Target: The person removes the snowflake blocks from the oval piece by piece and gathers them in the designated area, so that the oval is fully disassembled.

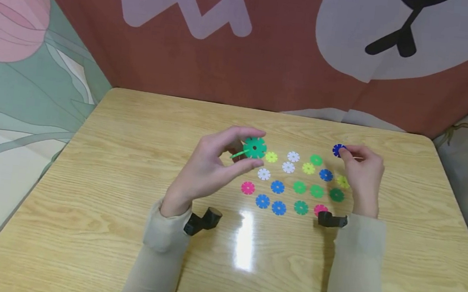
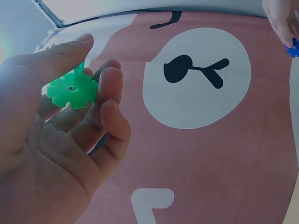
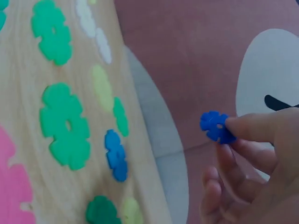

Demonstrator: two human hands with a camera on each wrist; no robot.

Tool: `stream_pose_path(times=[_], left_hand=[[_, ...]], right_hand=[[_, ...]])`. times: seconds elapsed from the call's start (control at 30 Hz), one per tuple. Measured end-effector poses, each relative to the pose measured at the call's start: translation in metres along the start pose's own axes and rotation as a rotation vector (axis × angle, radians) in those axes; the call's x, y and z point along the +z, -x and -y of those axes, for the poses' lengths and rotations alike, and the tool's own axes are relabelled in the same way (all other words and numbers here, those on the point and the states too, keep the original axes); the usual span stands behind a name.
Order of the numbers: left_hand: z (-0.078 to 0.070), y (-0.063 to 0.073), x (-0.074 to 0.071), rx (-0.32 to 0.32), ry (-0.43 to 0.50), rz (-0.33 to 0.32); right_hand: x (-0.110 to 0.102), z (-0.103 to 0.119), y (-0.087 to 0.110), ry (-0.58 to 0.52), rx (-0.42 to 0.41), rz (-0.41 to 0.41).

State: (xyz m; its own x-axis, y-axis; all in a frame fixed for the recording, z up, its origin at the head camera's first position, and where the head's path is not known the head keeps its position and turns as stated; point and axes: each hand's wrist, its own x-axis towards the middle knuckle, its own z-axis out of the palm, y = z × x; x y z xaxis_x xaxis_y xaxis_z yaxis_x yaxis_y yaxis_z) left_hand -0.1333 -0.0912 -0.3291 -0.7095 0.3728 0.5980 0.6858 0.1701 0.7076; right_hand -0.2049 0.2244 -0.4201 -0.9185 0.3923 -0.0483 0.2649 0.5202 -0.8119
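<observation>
My left hand (image 1: 210,165) holds a green notched plastic disc (image 1: 255,148) between thumb and fingers, raised above the table. A second, lighter green piece (image 1: 239,153) stands crosswise against that disc, seen almost edge-on. In the left wrist view the disc (image 2: 72,91) shows its centre hole, and the fingers curl behind it. Over at the right, my right hand (image 1: 365,174) pinches a dark blue notched disc (image 1: 338,150) by its edge between thumb and fingertips. The right wrist view shows this blue disc (image 3: 214,126) held apart from the tabletop.
Several flat notched discs lie spread on the wooden table (image 1: 129,163) between the hands: pink (image 1: 248,188), white (image 1: 264,174), yellow (image 1: 308,168), green (image 1: 301,207) and blue (image 1: 279,208). A printed cloth (image 1: 224,73) hangs behind the table's back edge.
</observation>
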Motion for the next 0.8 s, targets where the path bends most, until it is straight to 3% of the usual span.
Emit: stream_pose_path(times=[0.43,0.8], left_hand=[[0.003,0.001,0.000,-0.006,-0.010,0.004],[0.001,0.000,0.000,0.003,-0.016,0.015]], right_hand=[[0.001,-0.017,-0.005,0.145,0.122,0.203],[0.007,-0.020,-0.006,0.231,0.148,0.216]])
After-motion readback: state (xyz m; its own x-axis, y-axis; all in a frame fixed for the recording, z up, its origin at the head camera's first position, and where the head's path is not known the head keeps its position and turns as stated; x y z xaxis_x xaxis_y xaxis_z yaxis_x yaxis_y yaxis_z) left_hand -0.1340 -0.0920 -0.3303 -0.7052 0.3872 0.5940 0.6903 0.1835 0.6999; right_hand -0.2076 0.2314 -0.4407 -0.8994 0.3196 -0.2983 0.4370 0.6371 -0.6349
